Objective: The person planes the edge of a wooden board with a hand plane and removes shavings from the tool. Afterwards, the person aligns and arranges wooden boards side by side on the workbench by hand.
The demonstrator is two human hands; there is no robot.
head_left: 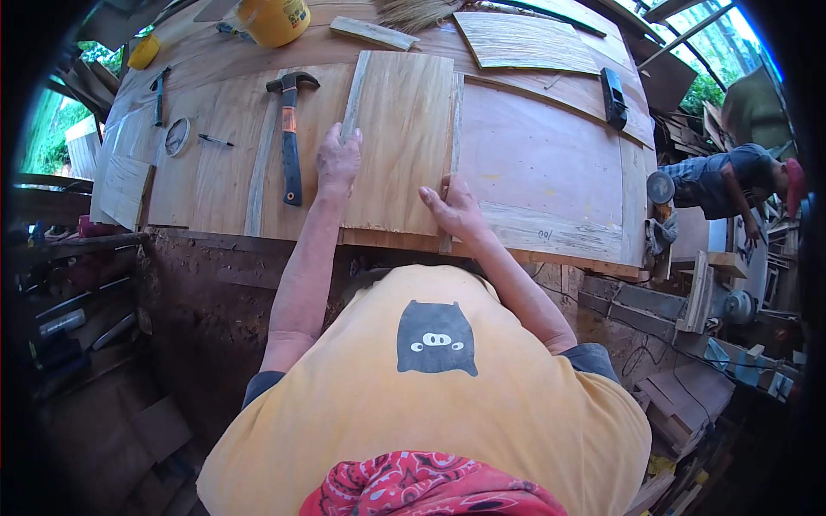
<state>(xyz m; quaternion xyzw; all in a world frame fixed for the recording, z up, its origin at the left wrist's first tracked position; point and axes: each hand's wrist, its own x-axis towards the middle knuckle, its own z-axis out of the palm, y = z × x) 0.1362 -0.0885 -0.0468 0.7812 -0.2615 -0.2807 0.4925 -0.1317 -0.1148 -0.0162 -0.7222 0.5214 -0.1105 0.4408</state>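
A wide, pale wooden board (400, 142) lies lengthwise before me on the workbench, its near end close to the front edge. My left hand (339, 161) is closed on the board's left edge, about halfway along. At the right edge, near the front corner, my right hand (454, 206) grips the board with its thumb over the top; its curled fingertips are partly hidden. A claw hammer (290, 142) with a dark handle and orange band rests just left of my left hand. Right of the board is a framed wooden panel (542, 168).
On the bench (206, 86) are a yellow bucket (274, 19), a pen (215, 140), a tape roll (177, 137), a smaller hammer (159, 95), a hand plane (613, 99) and a plywood piece (525, 41). A co-worker (731, 176) bends over at far right, near cables and scrap wood.
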